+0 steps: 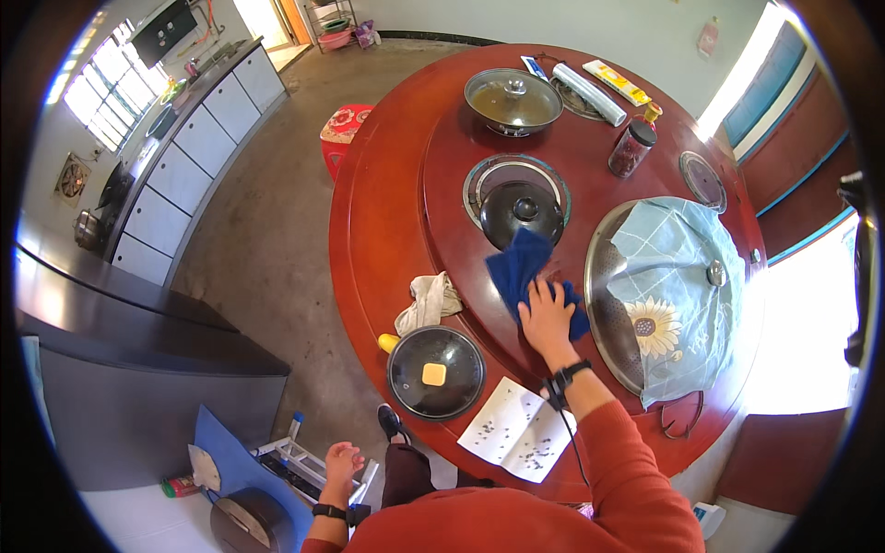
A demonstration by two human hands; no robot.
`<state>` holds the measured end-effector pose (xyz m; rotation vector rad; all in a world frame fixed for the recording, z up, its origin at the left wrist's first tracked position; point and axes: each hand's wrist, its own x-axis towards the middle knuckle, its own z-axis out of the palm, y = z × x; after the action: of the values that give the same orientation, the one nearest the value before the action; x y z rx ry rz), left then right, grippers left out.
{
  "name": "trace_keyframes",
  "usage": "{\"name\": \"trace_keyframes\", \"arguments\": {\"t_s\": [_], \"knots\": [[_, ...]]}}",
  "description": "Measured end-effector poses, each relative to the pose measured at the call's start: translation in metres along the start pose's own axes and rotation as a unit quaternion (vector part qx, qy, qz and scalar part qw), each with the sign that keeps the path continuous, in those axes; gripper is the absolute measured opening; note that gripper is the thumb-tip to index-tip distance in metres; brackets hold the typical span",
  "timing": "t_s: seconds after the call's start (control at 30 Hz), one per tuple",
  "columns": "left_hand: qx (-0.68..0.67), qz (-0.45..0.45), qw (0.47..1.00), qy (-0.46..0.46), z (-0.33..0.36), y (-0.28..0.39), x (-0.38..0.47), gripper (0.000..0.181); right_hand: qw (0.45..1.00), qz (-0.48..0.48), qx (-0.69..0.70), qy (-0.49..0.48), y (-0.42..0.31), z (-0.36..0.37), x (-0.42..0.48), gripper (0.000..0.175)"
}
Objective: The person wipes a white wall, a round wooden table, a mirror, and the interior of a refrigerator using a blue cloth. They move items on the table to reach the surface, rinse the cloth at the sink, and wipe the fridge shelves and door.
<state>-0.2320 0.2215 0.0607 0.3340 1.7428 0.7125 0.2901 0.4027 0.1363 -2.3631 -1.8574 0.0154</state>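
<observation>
My right hand (547,316) presses a dark blue cloth (510,276) onto the raised red turntable (463,228) of a round table. The cloth's upper end touches a black pot lid (522,216), which lies partly over a round patterned mat. My left hand (343,462) hangs off the table at the lower left, fingers loosely curled, holding nothing. Near my right forearm lies an open white sheet (517,430) with small dark specks. Left of it stands a black lidded pan (435,394) with a yellow handle, and a crumpled pale cloth (430,301) sits just above that pan.
A large metal dome (605,290) partly under a sunflower cloth (677,297) stands at right. Toward the back are a glass-lidded pan (513,110), a foil roll (589,95) and a dark-capped jar (631,148). A red stool (340,131) and a folding frame (304,462) stand on the floor.
</observation>
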Motion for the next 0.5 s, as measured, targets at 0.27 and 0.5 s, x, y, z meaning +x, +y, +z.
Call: {"name": "trace_keyframes", "arguments": {"t_s": [0.27,0.5], "knots": [[0.009,-0.002,0.997,-0.074,-0.018,0.055,0.073,0.016,0.991,0.115,-0.062,-0.016,0.007,-0.015,-0.099,0.043],[-0.018,-0.017,0.998,-0.059,-0.112,0.105,0.149,0.015,0.918,0.393,-0.048,-0.013,-0.041,-0.003,0.018,0.027]]}}
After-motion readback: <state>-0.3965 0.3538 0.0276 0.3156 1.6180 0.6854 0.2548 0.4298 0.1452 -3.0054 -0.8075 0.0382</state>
